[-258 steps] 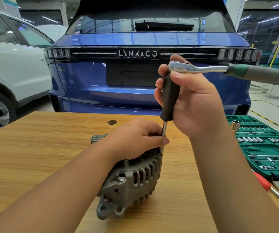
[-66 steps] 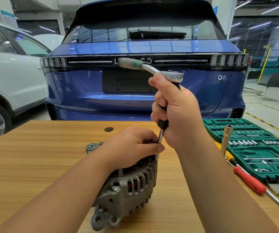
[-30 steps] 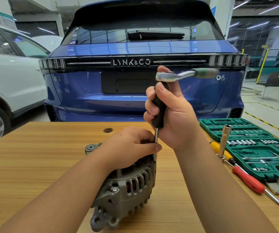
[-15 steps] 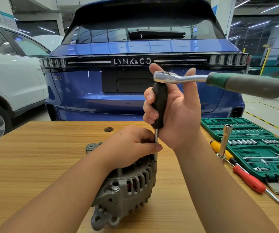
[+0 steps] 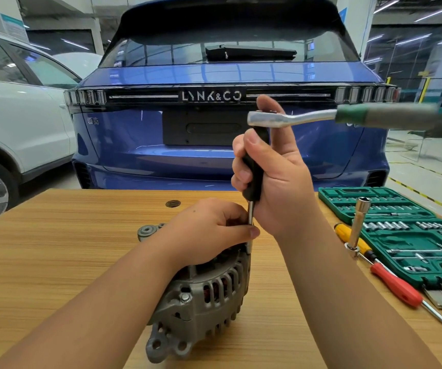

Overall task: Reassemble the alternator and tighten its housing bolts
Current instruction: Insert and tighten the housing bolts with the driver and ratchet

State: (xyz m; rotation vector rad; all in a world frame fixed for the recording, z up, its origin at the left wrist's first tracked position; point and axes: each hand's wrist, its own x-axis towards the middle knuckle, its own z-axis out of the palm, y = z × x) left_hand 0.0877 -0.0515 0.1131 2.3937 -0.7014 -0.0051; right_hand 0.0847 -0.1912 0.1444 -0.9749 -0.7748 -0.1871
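A grey alternator (image 5: 203, 294) stands on the wooden table (image 5: 54, 249). My left hand (image 5: 209, 233) rests over its top, with the fingertips pinching the thin steel shaft of a driver extension (image 5: 250, 217) set on a housing bolt at the rim. My right hand (image 5: 273, 177) grips the black handle (image 5: 254, 169) of that extension, index finger raised behind the ratchet head. A ratchet (image 5: 347, 118) with a green-grey grip sits on top, its handle pointing right. One housing bolt (image 5: 185, 297) shows on the near side.
An open green socket set case (image 5: 401, 235) lies at the right. Beside it lie a yellow-handled screwdriver (image 5: 353, 241), a red-handled screwdriver (image 5: 398, 286) and an upright long socket (image 5: 358, 225). A blue car (image 5: 214, 145) is parked right behind the table, a white car (image 5: 14, 115) at left.
The ratchet handle has swung round between frames, from pointing left to pointing right. Both hands and the alternator have stayed in place.
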